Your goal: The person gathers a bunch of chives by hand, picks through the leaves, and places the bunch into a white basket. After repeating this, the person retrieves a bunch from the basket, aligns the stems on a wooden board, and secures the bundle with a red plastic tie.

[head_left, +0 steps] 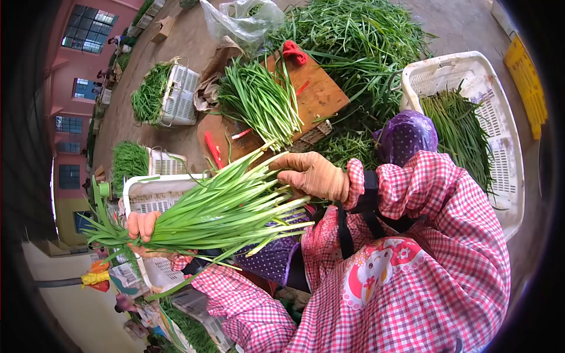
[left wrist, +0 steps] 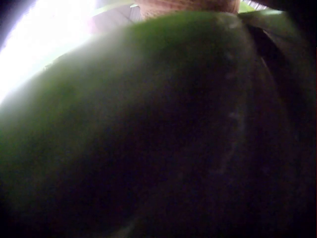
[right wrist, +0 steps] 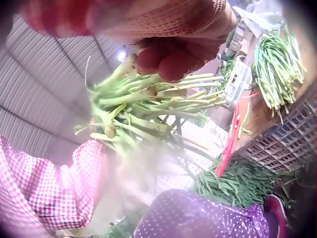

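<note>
A loose bunch of garlic chives [head_left: 218,212], long flat green leaves with pale stem ends, lies across the person's front in the head view. The left hand [head_left: 143,232] grips its leafy end at the left. At the pale end, the right hand [head_left: 312,175] in a brown knit glove pinches stems between thumb and fingers. Its curled fingertips [right wrist: 173,64] overlap the pale stems [right wrist: 143,99] in the right wrist view. Dark, blurred leaf [left wrist: 124,99] fills most of the left wrist view, with knit fabric [left wrist: 188,6] at its top edge.
A wooden board [head_left: 318,88] carries another chive bunch [head_left: 259,100], a red cloth [head_left: 293,53] and red strips [head_left: 213,150]. Behind it is a large heap of greens [head_left: 353,41]. White crates stand at right [head_left: 512,147] and left [head_left: 138,187]. Purple dotted coverings [right wrist: 198,218] cover the knees.
</note>
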Tool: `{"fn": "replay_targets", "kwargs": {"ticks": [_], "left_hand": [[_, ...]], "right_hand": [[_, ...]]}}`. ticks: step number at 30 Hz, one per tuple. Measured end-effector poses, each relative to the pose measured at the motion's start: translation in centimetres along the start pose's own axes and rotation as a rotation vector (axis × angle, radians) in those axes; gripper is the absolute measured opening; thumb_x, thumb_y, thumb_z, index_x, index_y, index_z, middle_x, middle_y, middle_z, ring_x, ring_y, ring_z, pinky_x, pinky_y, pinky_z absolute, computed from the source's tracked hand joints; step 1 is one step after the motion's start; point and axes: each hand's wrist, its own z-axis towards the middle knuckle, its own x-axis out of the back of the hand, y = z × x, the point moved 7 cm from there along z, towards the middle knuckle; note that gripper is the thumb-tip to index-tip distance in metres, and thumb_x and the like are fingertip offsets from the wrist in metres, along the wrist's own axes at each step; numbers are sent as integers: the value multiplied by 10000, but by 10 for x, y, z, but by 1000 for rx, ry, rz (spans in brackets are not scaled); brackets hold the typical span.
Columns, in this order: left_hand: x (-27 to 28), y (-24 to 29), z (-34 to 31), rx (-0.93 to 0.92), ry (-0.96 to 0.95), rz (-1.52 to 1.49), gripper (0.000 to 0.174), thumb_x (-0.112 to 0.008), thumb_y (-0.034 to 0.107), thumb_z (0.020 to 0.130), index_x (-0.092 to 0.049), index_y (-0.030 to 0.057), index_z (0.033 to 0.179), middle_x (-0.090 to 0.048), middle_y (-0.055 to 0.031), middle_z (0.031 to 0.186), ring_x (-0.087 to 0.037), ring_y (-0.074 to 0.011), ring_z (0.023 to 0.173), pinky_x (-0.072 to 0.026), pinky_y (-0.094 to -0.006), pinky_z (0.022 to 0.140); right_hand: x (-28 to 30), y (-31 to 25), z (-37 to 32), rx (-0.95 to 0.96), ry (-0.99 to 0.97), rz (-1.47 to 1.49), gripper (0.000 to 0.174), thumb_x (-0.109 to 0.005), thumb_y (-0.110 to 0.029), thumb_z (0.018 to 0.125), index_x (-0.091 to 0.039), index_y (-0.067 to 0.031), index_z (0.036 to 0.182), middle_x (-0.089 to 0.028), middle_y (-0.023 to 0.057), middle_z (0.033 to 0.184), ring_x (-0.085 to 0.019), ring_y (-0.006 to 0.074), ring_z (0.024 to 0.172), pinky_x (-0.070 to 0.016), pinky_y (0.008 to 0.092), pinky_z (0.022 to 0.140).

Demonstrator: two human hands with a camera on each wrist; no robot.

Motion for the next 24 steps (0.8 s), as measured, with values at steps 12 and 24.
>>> {"fn": "replay_targets", "kwargs": {"ticks": [12,24], "left_hand": [[-13,-8,4,-29,-4,35,194,-587,146,847,-412,122,766,-426,14,699,-469,-115,651,-426,-273,685],[-22,-29,17,143,38,52,233,-573,121,850,-379,138,721,-389,19,662,-397,-99,588,-382,-247,659]], "right_hand": [[-5,-29,19,257,-76,-591,351,-713,-275,789,-597,-56,1039,-642,100,801,-609,188,710,-490,322,659],[-22,-30,13,613,-173,-1151,294,-598,-369,806,-608,-129,975,-602,139,675,-598,367,655,-477,465,603]]}}
